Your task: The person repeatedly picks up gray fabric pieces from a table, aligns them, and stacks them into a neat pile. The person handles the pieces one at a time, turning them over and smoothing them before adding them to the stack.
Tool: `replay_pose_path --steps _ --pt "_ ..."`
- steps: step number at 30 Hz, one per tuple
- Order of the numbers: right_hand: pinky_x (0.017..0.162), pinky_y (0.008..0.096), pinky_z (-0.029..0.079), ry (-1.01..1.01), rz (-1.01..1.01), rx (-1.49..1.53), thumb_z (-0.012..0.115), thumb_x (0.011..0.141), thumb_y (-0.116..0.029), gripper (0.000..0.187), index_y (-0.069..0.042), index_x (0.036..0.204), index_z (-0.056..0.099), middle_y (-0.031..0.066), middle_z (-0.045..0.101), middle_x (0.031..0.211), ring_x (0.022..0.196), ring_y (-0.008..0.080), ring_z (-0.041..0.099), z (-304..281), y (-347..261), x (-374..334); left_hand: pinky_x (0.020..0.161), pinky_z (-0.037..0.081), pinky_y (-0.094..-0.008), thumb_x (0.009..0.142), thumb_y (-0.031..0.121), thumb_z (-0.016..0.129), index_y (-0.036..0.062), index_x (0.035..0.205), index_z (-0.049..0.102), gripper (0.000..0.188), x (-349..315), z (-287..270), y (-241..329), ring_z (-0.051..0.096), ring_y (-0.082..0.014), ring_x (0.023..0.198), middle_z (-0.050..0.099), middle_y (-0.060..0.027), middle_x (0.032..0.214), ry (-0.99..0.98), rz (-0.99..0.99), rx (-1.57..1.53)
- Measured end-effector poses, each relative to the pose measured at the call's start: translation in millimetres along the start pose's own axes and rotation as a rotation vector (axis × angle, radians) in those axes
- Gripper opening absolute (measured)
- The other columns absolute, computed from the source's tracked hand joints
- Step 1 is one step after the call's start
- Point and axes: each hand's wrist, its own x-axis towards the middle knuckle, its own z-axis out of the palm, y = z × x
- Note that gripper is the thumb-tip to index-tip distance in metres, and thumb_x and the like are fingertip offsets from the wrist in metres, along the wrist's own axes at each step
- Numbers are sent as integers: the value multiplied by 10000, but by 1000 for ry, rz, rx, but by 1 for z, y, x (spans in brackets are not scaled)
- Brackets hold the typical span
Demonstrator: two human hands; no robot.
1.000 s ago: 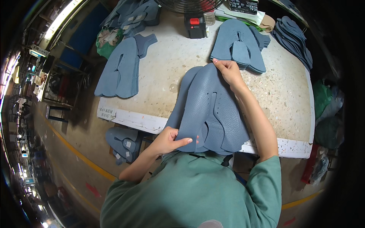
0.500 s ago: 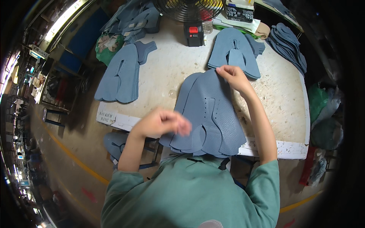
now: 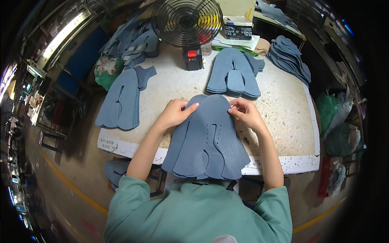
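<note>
Blue-grey leather shoe-upper pieces (image 3: 202,125) lie in an overlapping, slightly fanned pile at the table's front edge. The top one is rounded at its far end, with a punched slot, small holes and a wavy near edge that hangs past the table. My left hand (image 3: 176,112) grips the far left side of the pieces, thumb on top and fingers partly hidden. At the far right edge of the top leather piece, my right hand (image 3: 246,115) pinches it between thumb and fingers.
Neat leather stacks stand at the left (image 3: 119,103) and beyond my hands (image 3: 234,73). More leather pieces (image 3: 288,58) lie at the far right. A black fan (image 3: 187,22) on a battery base (image 3: 192,58) stands at the back, near a box (image 3: 238,28). Green bags (image 3: 108,75) flank the table.
My left hand has swung from above the near part of the pile to its far left side and taken hold. My right hand stays at the far edge. The view has shifted.
</note>
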Motion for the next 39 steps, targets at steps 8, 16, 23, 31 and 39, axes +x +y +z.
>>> replay_pose_path --steps 8,16,23,31,39 --pt "640 231 466 53 -75 15 682 816 -98 210 -50 1020 658 -7 614 800 699 66 555 0 -1 -4 446 191 -256 924 216 602 72 570 349 458 -49 -55 56 251 -37 528 303 69 544 828 369 -46" --pt "716 245 484 141 -159 -16 643 851 -143 210 -56 1042 659 21 653 875 803 94 598 -7 -6 -6 679 372 -174 947 161 550 -2 882 630 193 -103 -65 98 486 -20 722 604 13 812 702 503 -673" --pt "708 222 469 -83 10 331 504 957 -345 332 -63 1055 649 16 644 909 798 77 588 -7 -16 -11 753 471 -206 962 193 521 -14 1081 628 262 -52 -3 81 591 -63 817 657 -37 938 -22 212 -910" --pt "716 189 436 1 -227 327 517 967 -244 298 -6 1128 597 -21 613 892 813 41 529 27 -20 -14 692 478 -201 969 254 514 -3 1043 643 298 -4 50 42 595 -57 764 664 -30 903 -73 -3 -837" --pt "651 196 463 12 -45 642 530 964 -272 319 21 985 655 14 650 835 737 50 561 49 -20 -24 726 483 -209 986 339 456 -9 988 648 398 -14 60 30 622 -92 785 672 -60 905 -38 22 -988"
